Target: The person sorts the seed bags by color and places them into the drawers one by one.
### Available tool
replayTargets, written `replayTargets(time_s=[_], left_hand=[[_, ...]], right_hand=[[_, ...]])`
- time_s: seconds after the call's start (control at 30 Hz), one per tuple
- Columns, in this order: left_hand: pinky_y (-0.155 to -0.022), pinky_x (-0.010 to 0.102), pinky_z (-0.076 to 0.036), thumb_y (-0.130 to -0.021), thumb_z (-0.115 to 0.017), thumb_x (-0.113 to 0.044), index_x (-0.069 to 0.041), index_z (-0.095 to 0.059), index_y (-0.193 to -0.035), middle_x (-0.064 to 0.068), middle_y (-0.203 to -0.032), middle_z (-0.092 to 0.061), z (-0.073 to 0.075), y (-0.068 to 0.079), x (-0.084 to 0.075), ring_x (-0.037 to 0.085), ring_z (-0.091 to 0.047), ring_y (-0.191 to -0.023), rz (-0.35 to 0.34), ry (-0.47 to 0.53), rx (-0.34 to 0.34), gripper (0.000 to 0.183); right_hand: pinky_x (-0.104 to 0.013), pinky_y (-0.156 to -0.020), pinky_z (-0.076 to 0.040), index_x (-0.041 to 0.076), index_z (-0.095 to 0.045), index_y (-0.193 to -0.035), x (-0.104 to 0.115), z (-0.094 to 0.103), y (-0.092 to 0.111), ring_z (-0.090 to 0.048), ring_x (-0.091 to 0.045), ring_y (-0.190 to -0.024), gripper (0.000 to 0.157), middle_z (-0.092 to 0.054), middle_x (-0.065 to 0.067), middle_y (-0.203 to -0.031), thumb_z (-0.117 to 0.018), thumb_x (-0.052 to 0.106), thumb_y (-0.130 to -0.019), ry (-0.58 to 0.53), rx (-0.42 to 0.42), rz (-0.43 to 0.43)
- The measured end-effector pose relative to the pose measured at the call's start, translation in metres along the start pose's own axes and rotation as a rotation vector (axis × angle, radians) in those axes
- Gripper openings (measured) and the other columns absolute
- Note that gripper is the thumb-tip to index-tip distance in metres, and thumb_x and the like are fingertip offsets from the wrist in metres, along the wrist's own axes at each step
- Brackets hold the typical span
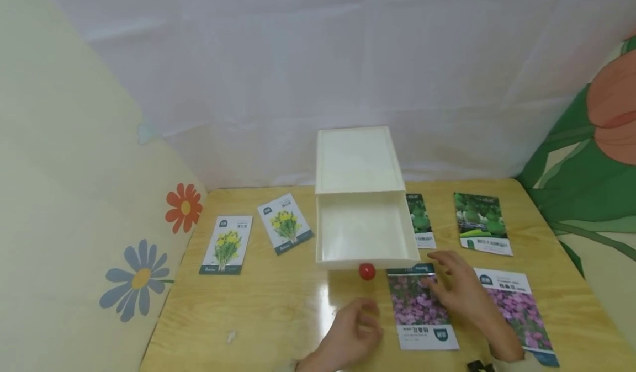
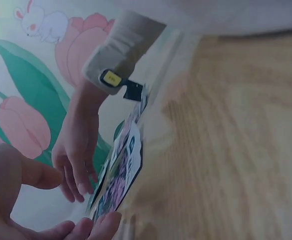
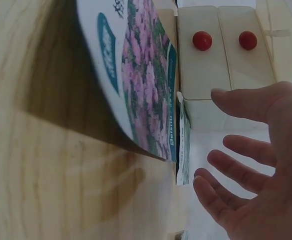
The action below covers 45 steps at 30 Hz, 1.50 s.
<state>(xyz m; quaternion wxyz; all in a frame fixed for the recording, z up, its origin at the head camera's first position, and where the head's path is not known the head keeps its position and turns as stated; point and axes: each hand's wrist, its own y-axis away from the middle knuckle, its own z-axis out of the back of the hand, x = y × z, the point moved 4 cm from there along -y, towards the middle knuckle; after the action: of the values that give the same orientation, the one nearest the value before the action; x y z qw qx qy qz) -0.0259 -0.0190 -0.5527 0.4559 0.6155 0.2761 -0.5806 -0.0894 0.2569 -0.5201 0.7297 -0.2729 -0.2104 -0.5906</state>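
A white drawer box (image 1: 359,159) stands at the back of the table, one drawer (image 1: 367,228) pulled out toward me. A red round knob (image 1: 366,271) sits on its front. My right hand (image 1: 462,292) hovers at the right edge of a seed packet with purple flowers (image 1: 417,306), fingers spread and holding nothing. In the right wrist view that packet (image 3: 146,75) has a lifted, curved edge, and two drawer fronts carry red knobs (image 3: 202,41). My left hand (image 1: 350,333) is in front of the box, left of the packet, its fingers loosely bent around nothing.
A second purple-flower packet (image 1: 521,317) lies partly behind my right wrist. Green gourd packets (image 1: 482,223) lie right of the box, one partly hidden by the drawer. Two yellow-flower packets (image 1: 226,245) lie on the left. A white cloth (image 1: 278,85) hangs behind the wooden table (image 1: 238,317).
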Motion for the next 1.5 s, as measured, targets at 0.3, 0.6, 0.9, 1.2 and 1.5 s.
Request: replayTargets(time_s=[0.3, 0.6, 0.9, 1.2, 1.5], left_hand=[[-0.077, 0.020, -0.060, -0.090, -0.081, -0.014, -0.016, -0.067, -0.128, -0.008, -0.094, -0.077, -0.016, 0.004, 0.006, 0.003, -0.072, -0.085, 0.150, -0.003, 0.064, 0.040], [-0.082, 0.021, -0.062, -0.093, -0.079, -0.010, -0.015, -0.064, -0.132, -0.006, -0.098, -0.079, -0.024, 0.004, 0.005, 0.006, -0.074, -0.092, 0.183, 0.083, 0.118, 0.042], [-0.091, 0.041, -0.064, -0.093, -0.081, -0.013, -0.019, -0.065, -0.129, -0.003, -0.108, -0.077, -0.028, 0.001, 0.007, 0.017, -0.075, -0.097, 0.303, 0.134, 0.115, 0.039], [-0.097, 0.043, -0.061, -0.092, -0.081, -0.013, -0.019, -0.064, -0.130, 0.002, -0.105, -0.079, -0.025, 0.000, 0.008, 0.020, -0.075, -0.098, 0.304, 0.149, 0.106, 0.042], [-0.092, 0.037, -0.066, -0.093, -0.076, -0.005, -0.009, -0.057, -0.133, 0.002, -0.129, -0.069, -0.024, -0.005, 0.009, 0.022, -0.075, -0.099, 0.262, 0.290, 0.110, 0.045]], right_hand=[[-0.078, -0.113, -0.039, 0.004, -0.058, -0.145, -0.010, -0.014, 0.001, -0.051, -0.056, -0.137, 0.074, -0.056, -0.029, -0.150, -0.093, 0.022, -0.082, 0.025, 0.160, -0.120], [-0.074, -0.108, -0.048, 0.002, -0.061, -0.142, -0.010, -0.016, 0.001, -0.057, -0.051, -0.130, 0.071, -0.062, -0.027, -0.142, -0.093, 0.022, -0.082, 0.075, 0.179, -0.138], [-0.073, -0.103, -0.051, 0.000, -0.060, -0.142, -0.011, -0.018, -0.001, -0.059, -0.050, -0.125, 0.074, -0.061, -0.026, -0.137, -0.094, 0.022, -0.080, 0.097, 0.172, -0.173], [-0.070, -0.101, -0.054, 0.000, -0.061, -0.142, -0.010, -0.019, -0.002, -0.060, -0.048, -0.122, 0.074, -0.061, -0.025, -0.134, -0.095, 0.020, -0.079, 0.102, 0.168, -0.175], [-0.071, -0.103, -0.052, 0.000, -0.058, -0.145, -0.011, -0.020, -0.005, -0.058, -0.048, -0.124, 0.076, -0.057, -0.026, -0.136, -0.094, 0.019, -0.081, 0.104, 0.202, -0.231]])
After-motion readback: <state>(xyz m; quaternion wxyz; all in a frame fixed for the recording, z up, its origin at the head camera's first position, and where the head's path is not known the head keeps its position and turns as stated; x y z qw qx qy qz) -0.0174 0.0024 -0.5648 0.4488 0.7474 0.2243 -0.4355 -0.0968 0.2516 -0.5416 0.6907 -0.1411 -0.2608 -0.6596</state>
